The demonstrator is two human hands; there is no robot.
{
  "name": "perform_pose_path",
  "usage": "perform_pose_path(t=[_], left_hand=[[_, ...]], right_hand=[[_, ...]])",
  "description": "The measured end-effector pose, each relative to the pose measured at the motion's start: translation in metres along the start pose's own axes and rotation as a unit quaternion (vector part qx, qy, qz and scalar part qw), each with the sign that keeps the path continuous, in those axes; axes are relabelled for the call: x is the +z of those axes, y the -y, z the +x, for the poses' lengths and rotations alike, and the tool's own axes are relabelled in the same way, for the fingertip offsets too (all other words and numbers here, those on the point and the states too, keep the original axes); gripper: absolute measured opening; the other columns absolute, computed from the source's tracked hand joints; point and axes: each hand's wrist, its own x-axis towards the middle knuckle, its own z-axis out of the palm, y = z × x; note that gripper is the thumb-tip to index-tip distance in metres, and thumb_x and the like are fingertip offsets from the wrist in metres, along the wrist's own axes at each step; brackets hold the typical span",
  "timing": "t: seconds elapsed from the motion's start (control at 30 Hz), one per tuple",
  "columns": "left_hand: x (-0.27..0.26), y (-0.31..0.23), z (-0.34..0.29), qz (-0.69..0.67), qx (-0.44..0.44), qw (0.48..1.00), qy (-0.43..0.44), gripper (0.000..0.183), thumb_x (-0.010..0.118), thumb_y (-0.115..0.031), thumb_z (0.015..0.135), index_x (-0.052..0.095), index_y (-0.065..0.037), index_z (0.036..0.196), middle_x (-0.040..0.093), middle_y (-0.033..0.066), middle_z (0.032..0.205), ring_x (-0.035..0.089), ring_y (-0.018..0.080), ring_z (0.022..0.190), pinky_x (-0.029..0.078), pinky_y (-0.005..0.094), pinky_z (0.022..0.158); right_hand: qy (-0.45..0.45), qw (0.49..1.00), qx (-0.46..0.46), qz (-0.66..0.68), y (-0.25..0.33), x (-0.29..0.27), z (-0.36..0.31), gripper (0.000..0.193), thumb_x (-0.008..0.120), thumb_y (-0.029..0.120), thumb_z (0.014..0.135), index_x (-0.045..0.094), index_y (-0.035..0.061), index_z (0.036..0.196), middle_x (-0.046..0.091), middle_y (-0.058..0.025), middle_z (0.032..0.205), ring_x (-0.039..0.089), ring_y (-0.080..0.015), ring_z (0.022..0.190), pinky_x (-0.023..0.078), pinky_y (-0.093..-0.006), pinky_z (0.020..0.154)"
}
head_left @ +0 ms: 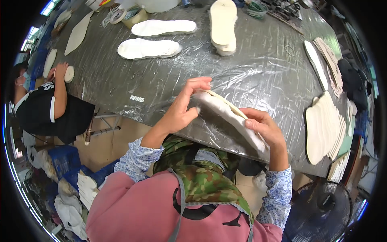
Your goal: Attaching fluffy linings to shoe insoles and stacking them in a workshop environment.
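A fluffy white insole (229, 114) with a cream face along its far edge is held slantwise above the table's near edge. My right hand (266, 128) grips it toward its lower right end, thumb on the fluffy side and fingers behind. At the upper left end, my left hand (179, 109) curves its fingers round the far side, its thumb bent near the fluff. Whether that thumb presses on the insole is hard to see.
Two white insoles (163, 27) and a cream-topped stack (223, 24) lie across the dark plastic-covered table (250, 68). More insole stacks (322, 125) stand at the right edge. A fan (322, 205) is below right. Another person (52, 109) works at left, beside blue crates (64, 161).
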Motion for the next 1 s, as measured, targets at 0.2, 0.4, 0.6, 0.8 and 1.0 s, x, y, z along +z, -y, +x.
perform_pose_path(t=[0.2, 0.4, 0.6, 0.8, 1.0], left_hand=[[0.011, -0.009, -0.009, 0.109, -0.035, 0.992, -0.052, 0.036, 0.055, 0.000, 0.086, 0.049, -0.003, 0.122, 0.053, 0.0091, 0.120, 0.052, 0.0184, 0.109, 0.040, 0.0306, 0.097], [0.016, 0.008, -0.022, 0.064, -0.088, 0.991, -0.078, 0.033, 0.054, 0.004, 0.084, 0.052, -0.001, 0.117, 0.060, 0.0096, 0.110, 0.058, 0.0191, 0.099, 0.045, 0.0309, 0.089], [0.017, 0.011, -0.032, 0.070, -0.079, 0.991, -0.082, 0.032, 0.053, 0.005, 0.083, 0.053, -0.002, 0.114, 0.059, 0.0096, 0.110, 0.057, 0.0192, 0.100, 0.045, 0.0306, 0.089], [0.015, -0.006, -0.018, 0.173, -0.023, 0.984, -0.020, 0.024, 0.056, 0.001, 0.085, 0.056, -0.002, 0.109, 0.060, 0.0102, 0.107, 0.059, 0.0217, 0.097, 0.046, 0.0312, 0.086], [-0.010, 0.028, -0.007, 0.162, -0.089, 0.975, -0.125, 0.013, 0.053, -0.007, 0.092, 0.057, -0.001, 0.103, 0.061, 0.0063, 0.097, 0.058, 0.0169, 0.093, 0.046, 0.0303, 0.085]], right_hand=[[-0.028, 0.994, 0.070, 0.074, -0.009, 0.022, -0.007, 0.060, 0.056, 0.051, 0.093, 0.063, -0.0013, 0.120, 0.066, -0.0087, 0.104, 0.060, -0.0145, 0.096, 0.046, -0.0254, 0.083], [-0.022, 0.994, -0.031, 0.106, -0.015, 0.039, 0.002, 0.039, 0.074, 0.022, 0.085, 0.064, -0.0032, 0.113, 0.070, -0.0085, 0.099, 0.065, -0.0140, 0.085, 0.051, -0.0262, 0.076], [-0.139, 0.973, -0.149, -0.108, -0.017, 0.053, 0.004, 0.021, 0.073, 0.012, 0.082, 0.069, 0.0007, 0.099, 0.068, -0.0100, 0.083, 0.063, -0.0160, 0.069, 0.050, -0.0292, 0.064], [-0.175, 0.947, -0.218, -0.158, -0.018, 0.052, 0.005, 0.015, 0.070, 0.011, 0.082, 0.068, 0.0013, 0.094, 0.066, -0.0109, 0.083, 0.062, -0.0240, 0.069, 0.049, -0.0329, 0.063], [-0.140, 0.960, -0.158, -0.186, -0.035, 0.032, 0.001, 0.038, 0.079, 0.016, 0.075, 0.064, -0.0008, 0.105, 0.068, -0.0143, 0.091, 0.066, -0.0243, 0.079, 0.052, -0.0329, 0.071]])
